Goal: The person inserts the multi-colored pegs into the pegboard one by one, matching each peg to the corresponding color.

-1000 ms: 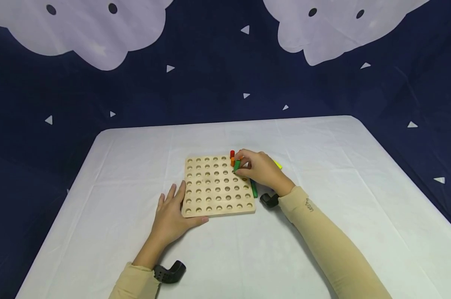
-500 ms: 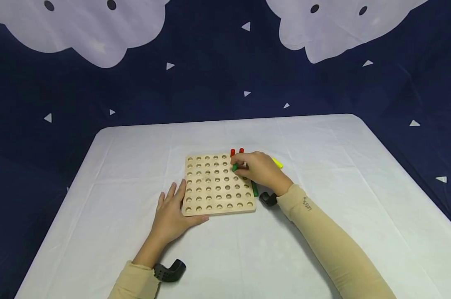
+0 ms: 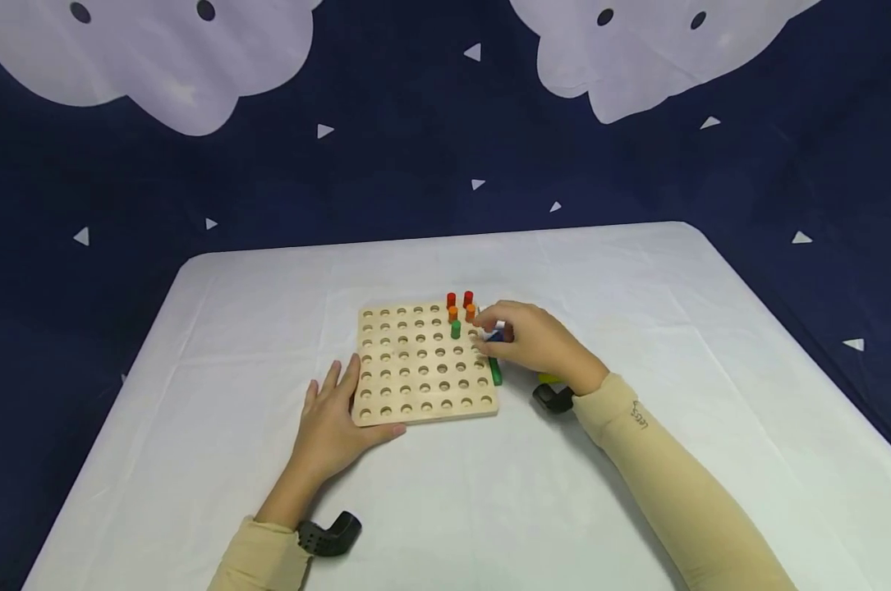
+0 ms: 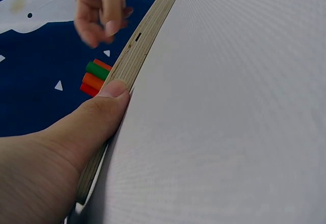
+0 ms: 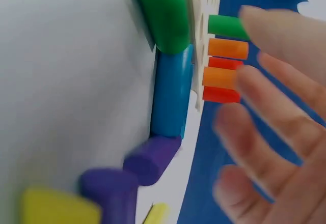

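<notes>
A wooden pegboard [image 3: 396,400] with rows of round holes lies on the table. My left hand [image 3: 329,433] braces its near left corner, fingers straight along the left side and thumb [image 4: 114,88] against the front edge. My right hand [image 3: 539,343] hovers over the board's right side, fingers loosely bent and holding nothing. Left of its fingertips stands a green peg [image 3: 456,330] in a hole. Behind it are two orange pegs [image 3: 453,315] and two red pegs [image 3: 451,300], all upright at the far right corner.
Loose pegs lie along the board's right side: green [image 5: 165,15], blue [image 5: 172,94], purple [image 5: 153,161] and yellow [image 5: 61,206]. In the head view the right hand partly hides them. White cloth covers the table [image 3: 253,328], with a dark blue backdrop [image 3: 393,189] behind.
My right hand has let go of the green peg, which now stands in the board, and has drawn back slightly to the right. My left hand stays at the corner.
</notes>
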{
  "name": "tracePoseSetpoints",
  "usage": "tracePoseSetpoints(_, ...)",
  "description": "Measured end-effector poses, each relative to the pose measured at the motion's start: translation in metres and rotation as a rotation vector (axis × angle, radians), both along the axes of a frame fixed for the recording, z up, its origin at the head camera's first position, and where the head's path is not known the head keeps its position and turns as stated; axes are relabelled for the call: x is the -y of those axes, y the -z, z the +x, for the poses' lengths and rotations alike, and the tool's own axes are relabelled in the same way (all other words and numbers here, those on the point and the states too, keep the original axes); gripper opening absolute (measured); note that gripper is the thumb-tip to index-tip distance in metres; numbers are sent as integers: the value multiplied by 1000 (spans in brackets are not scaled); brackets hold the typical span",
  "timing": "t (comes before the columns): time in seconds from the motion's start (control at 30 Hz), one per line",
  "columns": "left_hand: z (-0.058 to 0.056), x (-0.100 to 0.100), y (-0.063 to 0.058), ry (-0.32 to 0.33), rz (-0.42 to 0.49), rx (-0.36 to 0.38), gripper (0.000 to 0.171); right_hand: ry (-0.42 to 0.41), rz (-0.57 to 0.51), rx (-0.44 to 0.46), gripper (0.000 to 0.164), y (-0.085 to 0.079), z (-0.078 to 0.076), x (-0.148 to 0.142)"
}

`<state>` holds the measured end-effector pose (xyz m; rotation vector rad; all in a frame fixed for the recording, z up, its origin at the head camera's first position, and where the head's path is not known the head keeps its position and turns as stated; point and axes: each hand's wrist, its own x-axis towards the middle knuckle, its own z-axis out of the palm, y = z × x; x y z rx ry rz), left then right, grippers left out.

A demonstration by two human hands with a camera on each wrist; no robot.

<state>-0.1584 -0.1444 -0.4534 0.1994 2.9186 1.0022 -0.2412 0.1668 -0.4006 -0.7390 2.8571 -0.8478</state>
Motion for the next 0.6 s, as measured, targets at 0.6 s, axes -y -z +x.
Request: tracePoseSetpoints(0.6, 0, 0, 0, 3, -2, -12, 127, -84, 36, 194, 30, 6, 20, -16)
